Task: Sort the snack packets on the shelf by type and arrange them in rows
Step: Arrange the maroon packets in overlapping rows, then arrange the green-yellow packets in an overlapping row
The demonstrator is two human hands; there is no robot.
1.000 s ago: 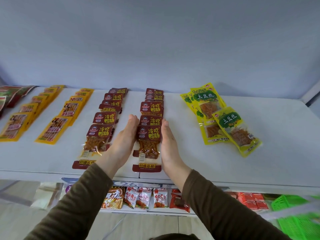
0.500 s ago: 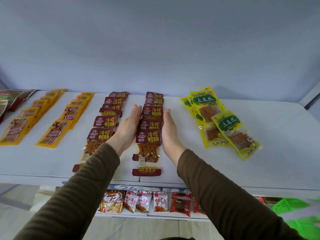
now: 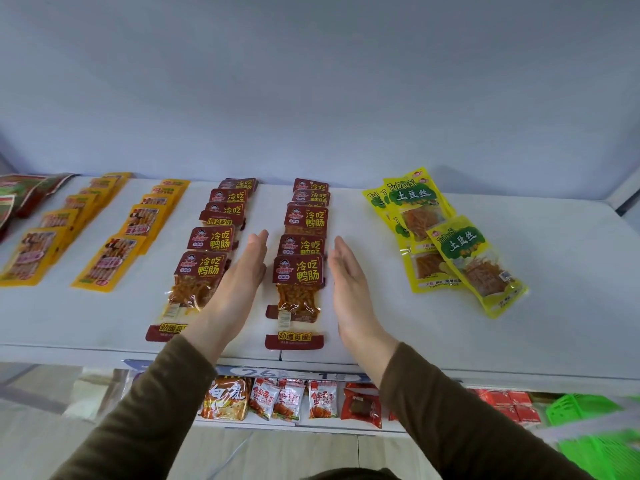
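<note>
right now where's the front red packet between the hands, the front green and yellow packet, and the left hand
front red packet (image 3: pixel 300 274), head view, dark label
front green and yellow packet (image 3: pixel 462 243), head view, green label
left hand (image 3: pixel 242 271), head view, back of hand

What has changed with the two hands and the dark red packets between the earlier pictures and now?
The left hand and right hand, earlier pressed flat against the sides of the right-hand dark red row, have moved outward, off it; both stay open, holding nothing. The row looks straight. The other dark red row, the orange rows and the loose yellow-green packets lie as before.
</note>
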